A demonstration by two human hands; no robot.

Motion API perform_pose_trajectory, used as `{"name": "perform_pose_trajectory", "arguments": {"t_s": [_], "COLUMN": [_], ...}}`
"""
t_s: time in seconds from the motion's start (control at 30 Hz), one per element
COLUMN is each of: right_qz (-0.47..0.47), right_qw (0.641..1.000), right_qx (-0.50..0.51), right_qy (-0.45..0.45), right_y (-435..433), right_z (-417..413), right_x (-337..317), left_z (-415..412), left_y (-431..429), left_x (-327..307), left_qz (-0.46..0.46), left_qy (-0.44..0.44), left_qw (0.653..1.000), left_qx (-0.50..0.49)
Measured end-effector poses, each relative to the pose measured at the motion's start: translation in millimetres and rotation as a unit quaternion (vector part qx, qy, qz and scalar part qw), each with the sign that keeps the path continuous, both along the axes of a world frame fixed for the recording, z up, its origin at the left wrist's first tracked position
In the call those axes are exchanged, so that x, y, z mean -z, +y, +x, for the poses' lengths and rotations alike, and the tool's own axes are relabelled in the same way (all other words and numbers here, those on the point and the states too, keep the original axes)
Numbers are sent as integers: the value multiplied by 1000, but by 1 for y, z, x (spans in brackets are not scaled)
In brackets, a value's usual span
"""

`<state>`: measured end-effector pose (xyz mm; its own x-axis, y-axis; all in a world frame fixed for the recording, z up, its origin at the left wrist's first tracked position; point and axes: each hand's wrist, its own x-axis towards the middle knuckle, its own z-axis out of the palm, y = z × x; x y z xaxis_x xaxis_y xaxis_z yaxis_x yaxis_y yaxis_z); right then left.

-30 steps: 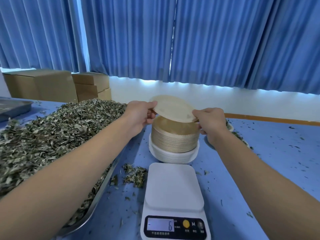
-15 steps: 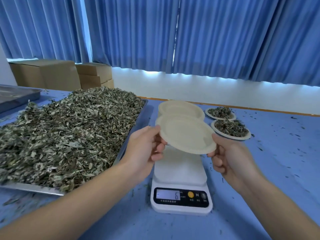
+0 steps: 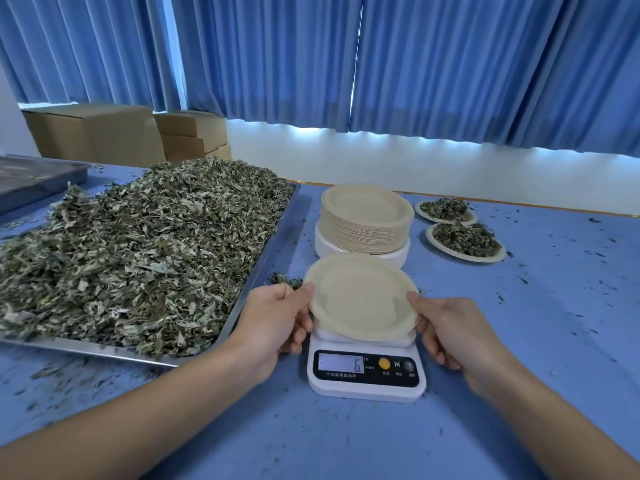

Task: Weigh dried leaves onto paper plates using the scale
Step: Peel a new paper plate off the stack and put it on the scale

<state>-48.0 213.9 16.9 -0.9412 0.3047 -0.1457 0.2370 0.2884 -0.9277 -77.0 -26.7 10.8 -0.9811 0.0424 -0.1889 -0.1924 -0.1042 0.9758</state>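
Paper plate (image 3: 362, 297): likely light, flimsy (stiffest at rim). Left hand (image 3: 277, 320) pinches rim at 9 o'clock, right hand (image 3: 450, 330) at 3.

One cam only, head-worn, wide-angle w/ bowed edges. It looked fwd and down across the counter (image 3: 519, 341) toward 12 o'clock, where curtains (image 3: 450, 64) filled the top of the frame. Forearms reached up from 7 and 5 o'clock. The left hand (image 3: 273, 320) and right hand (image 3: 450, 330), each pinching a paper plate (image 3: 362, 299), sat just below ctr, near the lens. The scale (image 3: 365, 367) was under them, display readable. The tray (image 3: 266, 251) at 9 o'clock was cut off by the frame edge.
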Motion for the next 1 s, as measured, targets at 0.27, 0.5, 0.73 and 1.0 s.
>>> {"name": "perform_pose_trajectory", "arguments": {"t_s": [0.27,0.5,0.73,1.0], "right_qz": [21,68,195,242], "right_qw": [998,998,980,969], "right_qx": [52,12,-15,-17], "right_qy": [-1,-1,44,54], "right_y": [7,-3,-4,4], "right_z": [-3,3,8,0], "right_x": [1,1,1,5], "left_z": [-3,13,26,7], "left_y": [1,9,6,-4], "left_x": [2,-4,-13,-28], "left_qz": [-30,96,89,-142], "left_qy": [18,4,7,159], "left_qw": [997,995,996,977], "left_qx": [-73,-34,10,12]}}
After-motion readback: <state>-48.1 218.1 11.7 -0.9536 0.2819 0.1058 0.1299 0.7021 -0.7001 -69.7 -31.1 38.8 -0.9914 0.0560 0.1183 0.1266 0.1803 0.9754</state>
